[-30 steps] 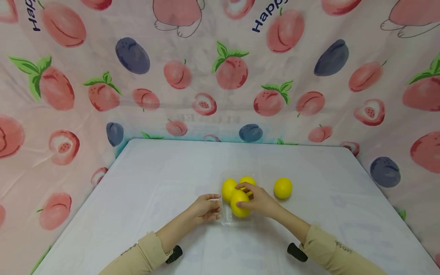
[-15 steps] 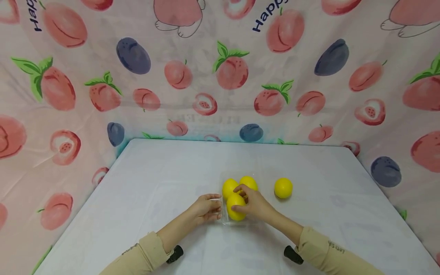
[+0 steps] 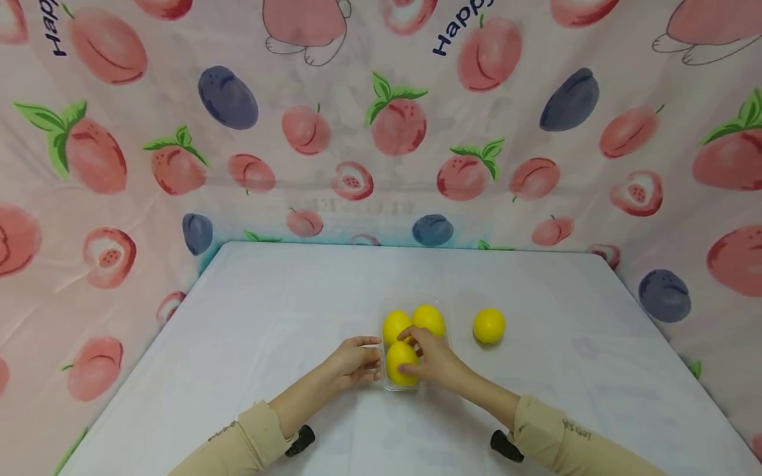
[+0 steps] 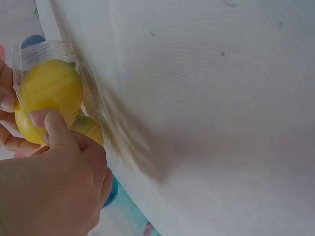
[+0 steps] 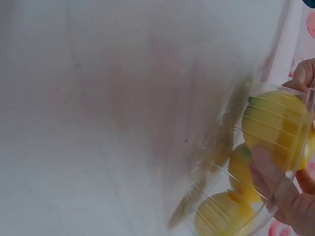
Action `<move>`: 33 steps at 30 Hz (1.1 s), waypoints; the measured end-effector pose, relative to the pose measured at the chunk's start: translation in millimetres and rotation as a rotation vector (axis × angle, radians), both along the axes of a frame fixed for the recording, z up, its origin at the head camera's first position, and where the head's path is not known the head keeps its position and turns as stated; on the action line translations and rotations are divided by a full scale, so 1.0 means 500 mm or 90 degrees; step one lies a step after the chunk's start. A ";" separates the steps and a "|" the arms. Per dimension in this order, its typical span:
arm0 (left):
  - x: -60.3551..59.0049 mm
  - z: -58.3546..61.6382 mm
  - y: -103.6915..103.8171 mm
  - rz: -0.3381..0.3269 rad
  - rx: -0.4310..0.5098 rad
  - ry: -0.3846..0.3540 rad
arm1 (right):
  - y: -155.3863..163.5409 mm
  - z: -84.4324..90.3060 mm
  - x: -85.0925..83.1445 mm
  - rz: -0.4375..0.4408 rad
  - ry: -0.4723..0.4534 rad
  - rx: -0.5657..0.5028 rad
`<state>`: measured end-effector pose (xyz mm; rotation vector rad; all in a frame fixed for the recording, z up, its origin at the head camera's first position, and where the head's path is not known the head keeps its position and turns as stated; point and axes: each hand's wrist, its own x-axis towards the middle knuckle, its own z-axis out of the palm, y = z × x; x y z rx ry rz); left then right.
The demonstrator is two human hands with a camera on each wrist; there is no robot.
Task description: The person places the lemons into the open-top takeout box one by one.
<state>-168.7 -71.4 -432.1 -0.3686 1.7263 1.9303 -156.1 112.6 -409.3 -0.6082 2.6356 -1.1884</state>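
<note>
In the head view my right hand [image 3: 437,363] grips a yellow lemon [image 3: 401,362] at the near left corner of a clear plastic box [image 3: 400,389]. Two more lemons, the left one [image 3: 395,324] and the right one [image 3: 430,318], lie toward the box's far end. Beside the left wall is my left hand [image 3: 357,362], its loosely bent fingertips against the plastic. The wrist views show the gripped lemon [image 4: 51,88] through the transparent side, with green at its tip. Part of the right hand [image 5: 295,206] shows below it there.
A loose lemon [image 3: 489,326] sits on the white tabletop [image 3: 286,297], to the right of the box. Behind and around the table hangs a fruit-print cloth [image 3: 351,132]. Black devices [image 3: 300,441] are under both wrists.
My right hand has carried its lemon left and toward me, into the near left corner of the box. My left hand has stayed in place. The loose lemon has not moved.
</note>
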 end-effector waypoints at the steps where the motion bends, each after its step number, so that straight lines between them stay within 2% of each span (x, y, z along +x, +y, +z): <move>1: 0.000 0.000 0.000 0.001 -0.003 0.000 | 0.001 -0.001 0.001 0.004 0.002 -0.001; 6: -0.004 0.002 0.001 0.002 -0.004 0.001 | 0.005 -0.002 0.000 0.006 0.013 0.003; 11: -0.004 0.000 0.003 -0.017 0.013 0.007 | 0.009 -0.003 0.000 -0.008 0.021 0.010; 15: -0.002 -0.007 0.001 -0.008 0.011 0.002 | 0.008 -0.003 0.000 -0.005 0.005 0.009; 23: -0.003 -0.008 0.003 -0.003 0.015 0.009 | 0.012 0.013 -0.008 -0.043 -0.025 0.016; 33: 0.002 -0.004 0.001 -0.002 0.017 0.002 | 0.034 0.023 -0.018 0.000 -0.001 -0.006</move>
